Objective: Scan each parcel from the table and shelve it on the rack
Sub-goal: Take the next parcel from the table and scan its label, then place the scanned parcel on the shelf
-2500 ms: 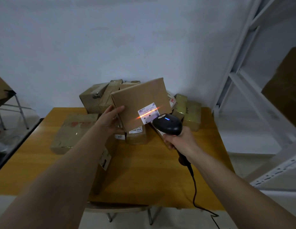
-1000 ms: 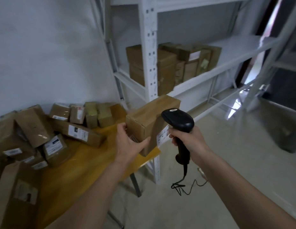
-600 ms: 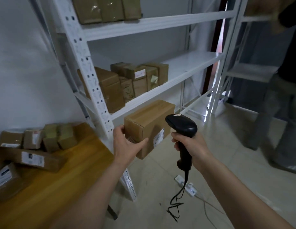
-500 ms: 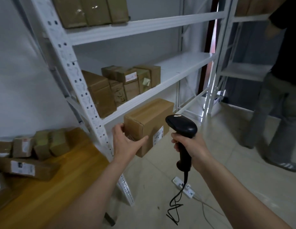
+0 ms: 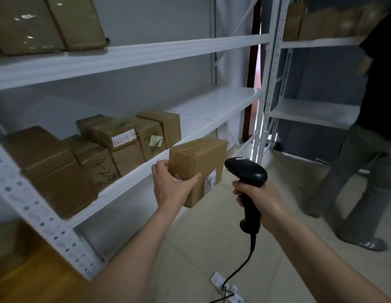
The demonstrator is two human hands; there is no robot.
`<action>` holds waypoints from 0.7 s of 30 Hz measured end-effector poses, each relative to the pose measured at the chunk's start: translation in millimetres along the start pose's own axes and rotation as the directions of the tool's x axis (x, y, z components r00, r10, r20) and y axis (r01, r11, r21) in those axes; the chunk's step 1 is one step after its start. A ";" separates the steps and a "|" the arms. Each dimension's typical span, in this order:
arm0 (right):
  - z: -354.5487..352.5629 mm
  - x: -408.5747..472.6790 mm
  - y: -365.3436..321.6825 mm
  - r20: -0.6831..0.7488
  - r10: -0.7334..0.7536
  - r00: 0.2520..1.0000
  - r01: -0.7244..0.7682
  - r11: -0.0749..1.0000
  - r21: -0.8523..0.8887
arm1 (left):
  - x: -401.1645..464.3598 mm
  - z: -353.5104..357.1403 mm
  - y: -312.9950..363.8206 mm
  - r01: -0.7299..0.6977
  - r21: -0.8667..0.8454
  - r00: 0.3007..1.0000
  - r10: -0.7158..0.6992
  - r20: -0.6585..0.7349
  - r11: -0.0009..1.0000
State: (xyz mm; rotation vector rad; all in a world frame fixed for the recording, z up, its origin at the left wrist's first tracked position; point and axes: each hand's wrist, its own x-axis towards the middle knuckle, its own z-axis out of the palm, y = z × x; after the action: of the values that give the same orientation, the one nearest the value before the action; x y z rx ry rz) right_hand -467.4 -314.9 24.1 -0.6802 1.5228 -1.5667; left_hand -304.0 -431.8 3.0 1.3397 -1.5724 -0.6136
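Head view: the left hand (image 5: pixel 171 186) grips a box (image 5: pixel 199 169) in the air, just near of the middle shelf (image 5: pixel 212 127); the right hand (image 5: pixel 259 197) is wrapped round the scanner (image 5: pixel 247 173). Shelving step, judged; next the box goes onto bare shelf right of the stored boxes (image 5: pixel 129 138).

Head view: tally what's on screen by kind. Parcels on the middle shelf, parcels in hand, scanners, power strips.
Parcels on the middle shelf: 5, from the large left box to the right end box
Parcel held in the left hand: 1
Barcode scanner in the right hand: 1
Power strip on the floor: 1
Total: 8
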 end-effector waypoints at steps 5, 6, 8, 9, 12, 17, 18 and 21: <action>8.4 71.7 -20.5 0.013 -0.027 1.000 0.027 1.000 0.002 | 66.8 36.4 7.6 -0.001 0.015 0.998 0.002 -0.057 1.000; 9.3 83.5 -21.9 0.017 -0.026 1.000 0.026 1.000 0.003 | 77.1 43.7 10.3 0.006 0.006 0.999 -0.006 -0.050 1.000; 9.9 103.4 -23.0 0.026 -0.025 0.999 0.025 1.000 -0.008 | 93.0 59.1 16.8 0.023 0.001 0.999 -0.023 -0.035 1.000; 9.8 111.6 -23.5 0.034 -0.024 0.999 0.024 1.000 -0.013 | 98.6 66.8 21.1 0.029 0.001 0.999 -0.029 -0.035 1.000; 9.3 134.3 -27.5 0.061 -0.007 0.998 0.007 1.000 0.000 | 115.5 88.7 34.2 0.033 0.024 0.997 -0.032 -0.066 0.999; 18.3 179.6 -42.9 0.132 -0.009 0.991 0.001 0.999 0.054 | 148.6 112.3 49.6 0.099 0.087 0.978 -0.081 -0.190 0.991; 20.7 189.8 -45.7 0.149 -0.003 0.989 -0.006 0.998 0.061 | 154.7 116.0 50.6 0.124 0.105 0.970 -0.098 -0.224 0.987; 27.2 219.2 -53.6 0.226 0.019 0.974 -0.033 0.998 0.059 | 171.9 128.7 53.5 0.194 0.161 0.934 -0.132 -0.333 0.968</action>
State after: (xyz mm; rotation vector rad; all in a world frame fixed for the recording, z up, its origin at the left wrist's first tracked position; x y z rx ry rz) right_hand -566.7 -518.4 43.9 -0.7720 1.3050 -1.4572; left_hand -434.3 -604.2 50.6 1.6382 -1.2865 -0.3256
